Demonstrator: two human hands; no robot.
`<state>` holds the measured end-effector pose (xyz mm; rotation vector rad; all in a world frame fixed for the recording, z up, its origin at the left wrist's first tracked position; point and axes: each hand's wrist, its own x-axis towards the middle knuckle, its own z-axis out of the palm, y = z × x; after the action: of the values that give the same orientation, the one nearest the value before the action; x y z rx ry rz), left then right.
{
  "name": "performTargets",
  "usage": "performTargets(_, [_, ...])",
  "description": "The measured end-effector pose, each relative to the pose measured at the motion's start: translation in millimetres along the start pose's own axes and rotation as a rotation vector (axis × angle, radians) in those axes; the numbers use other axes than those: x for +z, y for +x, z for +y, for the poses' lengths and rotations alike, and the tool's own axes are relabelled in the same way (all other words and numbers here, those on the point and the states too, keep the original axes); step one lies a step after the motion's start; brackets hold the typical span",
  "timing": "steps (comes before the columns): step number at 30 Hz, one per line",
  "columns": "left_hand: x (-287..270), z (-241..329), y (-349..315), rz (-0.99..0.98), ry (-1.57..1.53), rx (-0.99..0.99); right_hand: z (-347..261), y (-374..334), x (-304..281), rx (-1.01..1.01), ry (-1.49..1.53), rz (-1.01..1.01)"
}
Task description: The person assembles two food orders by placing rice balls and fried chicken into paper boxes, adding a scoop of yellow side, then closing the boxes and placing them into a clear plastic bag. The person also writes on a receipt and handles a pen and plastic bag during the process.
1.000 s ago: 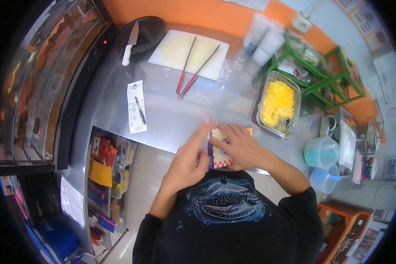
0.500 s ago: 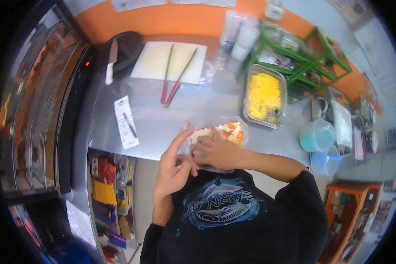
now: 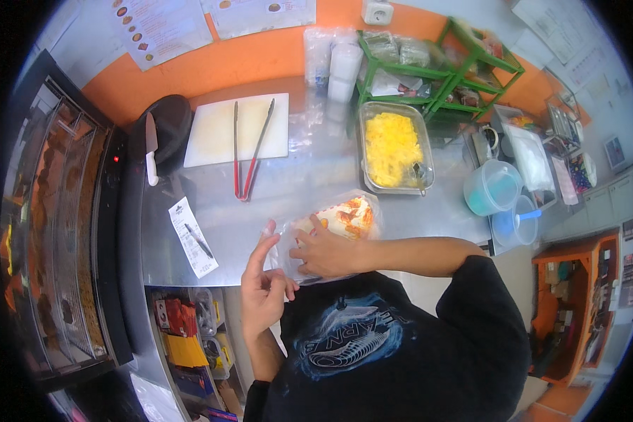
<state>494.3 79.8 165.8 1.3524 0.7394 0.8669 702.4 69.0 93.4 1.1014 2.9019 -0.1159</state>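
Observation:
Close to the table's front edge lies a clear plastic bag (image 3: 374,204) around a white paper packet (image 3: 344,216) with red and orange print. My right hand (image 3: 327,252) rests over its left part with the fingers spread; what lies under the palm is hidden. At the bag's left edge is my left hand (image 3: 262,287), its index finger stretched up along the plastic. The thumb and other fingers are curled by the edge of the bag and appear to hold it.
Red-handled tongs (image 3: 246,158) lie across a white cutting board (image 3: 211,133). A knife (image 3: 150,149) rests on a black round board. Left are a receipt (image 3: 192,237) and pen. Behind my hands stands a metal tray (image 3: 429,169) of yellow food; plastic tubs (image 3: 492,188) are right, green racks (image 3: 436,74) behind.
The head view has shifted, moving the table things in the picture. My right hand has slid a little left over the packet, showing more of its print. My left hand stays at the bag's edge.

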Motion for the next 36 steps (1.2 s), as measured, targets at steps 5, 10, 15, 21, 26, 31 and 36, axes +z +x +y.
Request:
performTargets(5, [2.1, 4.8, 0.0, -0.039, -0.009, 0.037, 6.6, -1.2, -0.9, -0.025, 0.025, -0.052])
performTargets(10, [13.5, 12.1, 8.3, -0.077, -0.137, 0.142, 17.1, -3.5, 12.8, -0.032, 0.3, -0.031])
performTargets(15, [19.0, 11.4, 31.0, 0.109, -0.349, 0.111, 38.5, -34.5, -3.9, 0.081, 0.407, 0.21])
performTargets(21, [20.9, 15.2, 24.6, 0.187, -0.302, 0.126, 88.9, -116.2, -123.0, 0.495, 0.235, -0.431])
performTargets(26, [46.8, 30.2, 27.6, 0.25, -0.093, 0.005, 162.6, -168.7, -153.1, 0.429, 0.466, 0.322])
performTargets(31, [86.5, 45.2, 33.1, 0.36, 0.339, -0.041, 337.8, -162.3, -45.6, 1.037, 0.574, 0.519])
performTargets(36, [112.8, 58.9, 37.0, 0.592, 0.514, -0.174, 456.3, -109.7, 41.3, 1.295, 0.66, 0.767])
